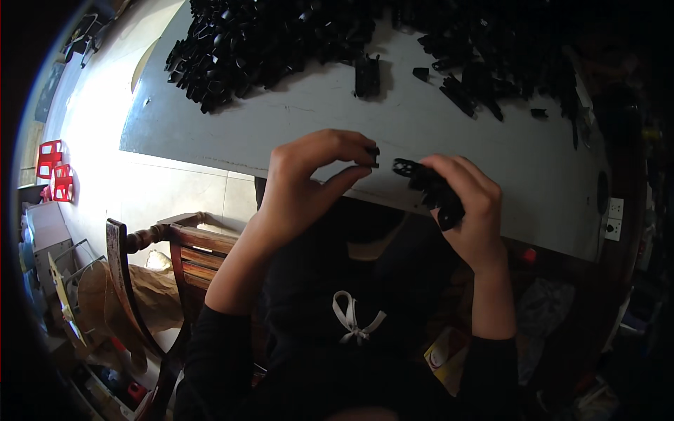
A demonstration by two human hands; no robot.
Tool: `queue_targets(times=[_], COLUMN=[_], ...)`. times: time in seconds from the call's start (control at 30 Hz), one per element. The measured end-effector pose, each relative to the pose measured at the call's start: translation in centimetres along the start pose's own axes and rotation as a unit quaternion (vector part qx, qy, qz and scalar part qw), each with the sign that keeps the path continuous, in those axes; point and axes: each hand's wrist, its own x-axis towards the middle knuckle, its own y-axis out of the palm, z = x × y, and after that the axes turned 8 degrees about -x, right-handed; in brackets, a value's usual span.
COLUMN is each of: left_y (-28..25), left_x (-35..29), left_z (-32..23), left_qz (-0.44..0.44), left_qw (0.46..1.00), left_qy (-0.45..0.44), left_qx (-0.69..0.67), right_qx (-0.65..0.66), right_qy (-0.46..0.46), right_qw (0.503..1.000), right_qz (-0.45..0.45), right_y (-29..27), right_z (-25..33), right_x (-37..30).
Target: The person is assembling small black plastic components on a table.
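Observation:
Over the near edge of the grey table (281,119), my left hand (300,172) pinches a small black plastic piece (375,156) between thumb and fingertips. Facing it, my right hand (474,203) is closed around a longer, jagged black plastic part (437,191), its openwork end pointing left. A short gap separates the two pieces. Their exact kind is too dark to make out. Beyond my hands, a single black rectangular part (366,76) lies on the table.
A large heap of black plastic parts (260,49) covers the far left of the table. Another pile (498,59) spreads at the far right, with loose pieces around it. A wooden chair (203,252) stands at the left; red stools (56,168) are farther off on the floor.

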Motion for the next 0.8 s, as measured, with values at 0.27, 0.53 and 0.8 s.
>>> queue_targets(times=[0.27, 0.53, 0.8], left_y=[0.2, 0.8, 3.0], left_x=[-0.7, -1.0, -2.6], left_z=[-2.1, -2.1, -2.1], left_qz=[0.035, 0.065, 0.098], left_qw=[0.998, 0.997, 0.879], left_qy=[0.021, 0.002, -0.037], left_qx=[0.039, -0.045, -0.465], right_qx=[-0.087, -0.07, -0.036], right_qy=[-0.054, -0.091, -0.203], right_qw=[0.995, 0.993, 0.976], right_qz=[0.017, 0.0, -0.078], right_y=[-1.0, -0.5, 2.8], right_z=[1.2, 2.2, 4.2], right_x=[-0.1, -0.7, -3.2])
